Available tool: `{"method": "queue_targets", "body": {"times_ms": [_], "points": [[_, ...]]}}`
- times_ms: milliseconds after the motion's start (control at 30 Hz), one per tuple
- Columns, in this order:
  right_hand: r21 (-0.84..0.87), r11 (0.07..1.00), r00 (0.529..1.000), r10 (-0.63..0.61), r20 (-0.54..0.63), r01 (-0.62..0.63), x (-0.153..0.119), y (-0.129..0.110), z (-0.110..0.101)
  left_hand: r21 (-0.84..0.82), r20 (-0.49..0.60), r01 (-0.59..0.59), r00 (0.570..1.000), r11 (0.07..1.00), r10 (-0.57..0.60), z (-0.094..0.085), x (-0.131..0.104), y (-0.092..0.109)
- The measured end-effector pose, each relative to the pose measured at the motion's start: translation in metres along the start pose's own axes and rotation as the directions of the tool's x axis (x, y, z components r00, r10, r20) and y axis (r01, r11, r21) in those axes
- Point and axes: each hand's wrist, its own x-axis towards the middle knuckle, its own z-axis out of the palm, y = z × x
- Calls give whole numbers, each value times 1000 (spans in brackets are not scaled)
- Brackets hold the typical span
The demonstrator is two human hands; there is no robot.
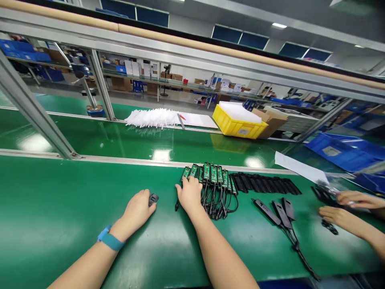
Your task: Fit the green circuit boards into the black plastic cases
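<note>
My left hand (138,208), with a blue band at the wrist, is closed around a small black plastic part (153,199) above the green table. My right hand (191,194) reaches onto the left end of a row of green circuit boards (213,174) set in black housings. Its thumb points left and its other fingertips touch the boards; whether they grip one is hidden. Black cables (221,204) hang from the boards toward me. Right of them lies a row of black covers (264,183). Several closed black devices with cables (281,214) lie nearer the right.
Another person's hands (345,218) work with black parts at the right. Behind the boards run a metal rail (135,161) and a second green surface with a white pile (153,118) and a yellow bin (237,126). Blue bins (343,150) stand at the right.
</note>
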Motion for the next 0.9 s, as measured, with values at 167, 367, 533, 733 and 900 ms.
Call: {"method": "queue_targets", "body": {"times_ms": [167,367,533,733,900], "points": [[-19,999,996,-49,71,50,-7,-4,15,-95,-22,44,999,994,-46,1,5,-14],[113,975,979,-199,49,192,-24,-12,19,-436,-72,104,986,894,-150,1,14,-23],[156,943,951,-304,51,294,-26,-16,25,-790,200,297,952,536,-233,3,18,-23],[129,951,951,-293,96,280,-32,-19,25,-937,329,339,937,82,-118,4,20,-25],[122,971,948,-229,220,206,-36,-22,24,-923,381,367,914,-117,-139,7,26,-30]]}}
